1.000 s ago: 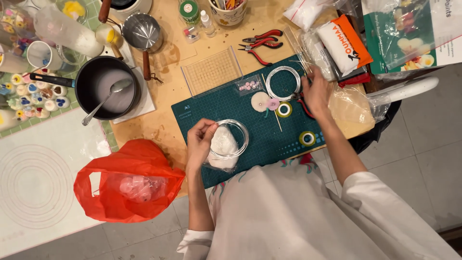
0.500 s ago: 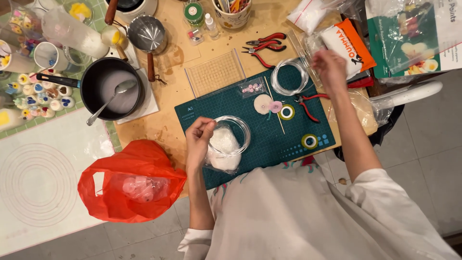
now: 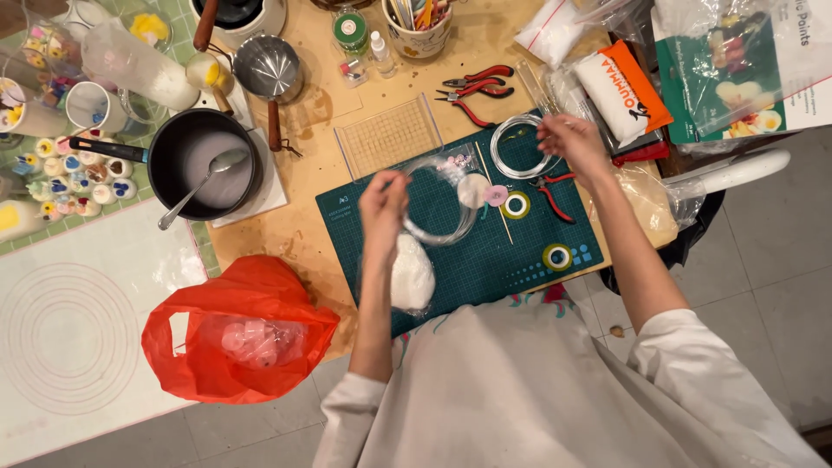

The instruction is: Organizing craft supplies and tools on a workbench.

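Hands over the green cutting mat

Left hand (image 3: 384, 206) raised above the green cutting mat (image 3: 529, 251), fingers pinched narrow on the rim of a clear plastic bag (image 3: 407, 260). Bag mouth pulled open into a loop toward the right; its lower end, holding a white lump (image 3: 410, 276), hangs below the hand over the near edge of the mat.

Right hand (image 3: 572, 143) at the far right corner of the mat, fingers curled and closed on a coil of clear wire (image 3: 518, 147). Coil lies partly on the mat, partly held up at the hand.

Just beside the right hand: red-handled pliers (image 3: 555, 186) on the mat. A second pair of red pliers (image 3: 475, 89) lies on the wooden desk (image 3: 303, 225) beyond the mat. Between the two hands: a pale round disc (image 3: 473, 190), a small pink piece (image 3: 496, 196), a thin wooden stick (image 3: 494, 204), and a roll of yellow-green tape (image 3: 516, 205). Another tape roll (image 3: 557, 256) nearer the person.

Clear square grid tray (image 3: 388, 136) on the desk, just past the mat. Left of it, a dark pot (image 3: 204, 165) with a spoon (image 3: 195, 186) leaning in it. Red plastic bag (image 3: 234, 342) at the near desk edge, well apart from both hands.
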